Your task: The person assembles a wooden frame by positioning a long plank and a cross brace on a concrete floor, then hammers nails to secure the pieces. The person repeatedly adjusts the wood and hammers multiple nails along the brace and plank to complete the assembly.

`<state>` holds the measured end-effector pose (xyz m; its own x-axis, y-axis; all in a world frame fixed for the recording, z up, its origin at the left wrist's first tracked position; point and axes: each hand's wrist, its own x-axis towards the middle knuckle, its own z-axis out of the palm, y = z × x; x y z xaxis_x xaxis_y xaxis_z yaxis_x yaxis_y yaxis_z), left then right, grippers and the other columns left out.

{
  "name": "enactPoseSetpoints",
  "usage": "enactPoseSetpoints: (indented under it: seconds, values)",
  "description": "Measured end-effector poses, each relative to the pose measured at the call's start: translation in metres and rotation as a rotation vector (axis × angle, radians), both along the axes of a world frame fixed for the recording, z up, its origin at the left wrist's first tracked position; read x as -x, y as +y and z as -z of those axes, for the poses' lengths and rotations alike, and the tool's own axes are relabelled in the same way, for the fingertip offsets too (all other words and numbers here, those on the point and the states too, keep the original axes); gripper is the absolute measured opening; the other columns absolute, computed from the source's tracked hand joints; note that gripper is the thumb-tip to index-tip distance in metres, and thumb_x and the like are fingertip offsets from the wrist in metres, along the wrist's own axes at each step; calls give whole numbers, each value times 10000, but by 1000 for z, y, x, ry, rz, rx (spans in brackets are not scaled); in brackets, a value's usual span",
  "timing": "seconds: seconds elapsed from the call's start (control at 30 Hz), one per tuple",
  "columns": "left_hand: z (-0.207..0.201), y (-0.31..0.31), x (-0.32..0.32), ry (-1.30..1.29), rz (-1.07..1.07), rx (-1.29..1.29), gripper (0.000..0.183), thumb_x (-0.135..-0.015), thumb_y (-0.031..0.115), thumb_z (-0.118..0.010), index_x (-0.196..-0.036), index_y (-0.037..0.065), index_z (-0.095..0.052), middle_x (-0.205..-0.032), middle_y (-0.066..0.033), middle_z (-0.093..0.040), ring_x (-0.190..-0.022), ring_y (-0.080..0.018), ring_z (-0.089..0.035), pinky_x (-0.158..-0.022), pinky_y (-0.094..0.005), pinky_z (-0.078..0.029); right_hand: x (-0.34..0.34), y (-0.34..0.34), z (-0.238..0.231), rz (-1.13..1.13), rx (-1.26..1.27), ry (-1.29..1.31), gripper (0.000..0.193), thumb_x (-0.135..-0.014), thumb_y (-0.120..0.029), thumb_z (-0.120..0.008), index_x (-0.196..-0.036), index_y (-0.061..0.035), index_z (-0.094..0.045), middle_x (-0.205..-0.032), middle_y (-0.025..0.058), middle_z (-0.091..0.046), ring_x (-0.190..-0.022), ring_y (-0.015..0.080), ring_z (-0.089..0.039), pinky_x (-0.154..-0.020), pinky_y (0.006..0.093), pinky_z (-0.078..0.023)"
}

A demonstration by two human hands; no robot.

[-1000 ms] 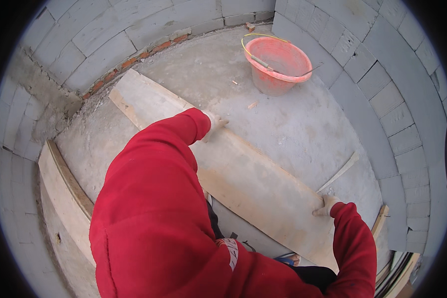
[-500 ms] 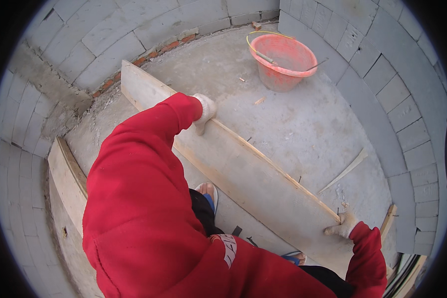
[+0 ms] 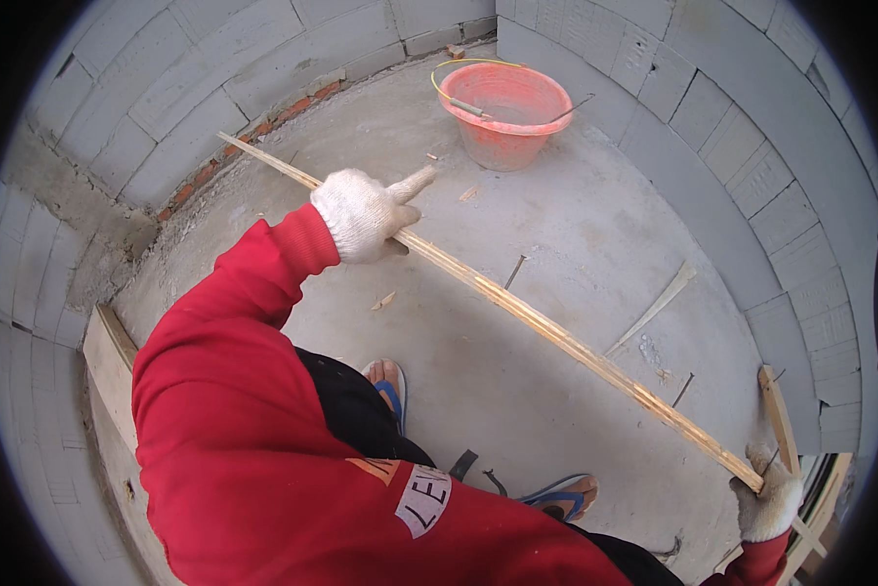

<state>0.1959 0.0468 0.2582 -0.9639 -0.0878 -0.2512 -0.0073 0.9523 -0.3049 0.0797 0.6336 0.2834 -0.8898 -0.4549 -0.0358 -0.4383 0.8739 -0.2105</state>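
Your left hand clamped on an edge-up plywood board, one finger out, right hand gripping its end, nails protruding

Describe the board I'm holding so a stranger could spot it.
Find the grey floor inside the block walls. Across it runs a wooden board, seen edge-on, in your left hand and right hand. Unlike the shorter plank at right, it crosses most of the view.

tan board, white gloves, red sleeve, pink bucket.
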Motion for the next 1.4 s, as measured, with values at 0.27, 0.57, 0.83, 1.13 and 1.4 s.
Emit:
enactPoseSetpoints:
  seconds: [0.27, 0.57, 0.83, 1.13, 1.4]
  values:
    - [92, 34, 52, 327, 449, 17, 511, -749, 176, -727, -1256, 129, -682, -1546, -149, -453, -1135, -356, -666, -1032, -464, -517, 63, 60, 86, -80, -301, 560, 584, -702, -9, -667, -1254, -200, -699, -1402, 92, -612, -1227, 346, -620, -1066, 431, -500]
    - [178, 53, 71, -140, 494, -17, 827, -804, 199, -716, -1557, 162, -376, -1516, -220, -472, -1069, -399, -673, -957, -462, -528, 50, 89, 245, 26, -371, 97, 532, -917, -165, -601, -1441, -237, -542, -1465, 54, -526, -1345, 299, -507, -1132, 438, -414]
    - [261, 30, 61, -224, 482, 78, 774, -894, 176, -581, -1603, 108, -280, -1561, -252, -413, -1232, -422, -596, -1005, -514, -478, -7, 100, 286, 57, -265, 81, 587, -911, -270, -657, -1464, -147, -502, -1496, 129, -486, -1405, 346, -427, -1194, 512, -297]
    - [289, 28, 83, -315, 383, 130, 965, -897, 483, -669, -1636, 126, -161, -1638, -223, -287, -1392, -437, -462, -1165, -539, -337, -151, 162, 274, 1266, -32, -121, 702, -876, -402, -701, -1434, -22, -510, -1381, 235, -590, -1288, 424, -550, -1096, 442, -438]
    - [297, 14, 74, -152, 339, 63, 1053, -804, 555, -739, -1615, 125, -223, -1639, -154, -320, -1421, -380, -439, -1168, -542, -334, -164, 135, 341, 1670, 54, -324, 779, -732, -463, -785, -1290, 46, -595, -1213, 314, -661, -1160, 424, -650, -1007, 468, -504]
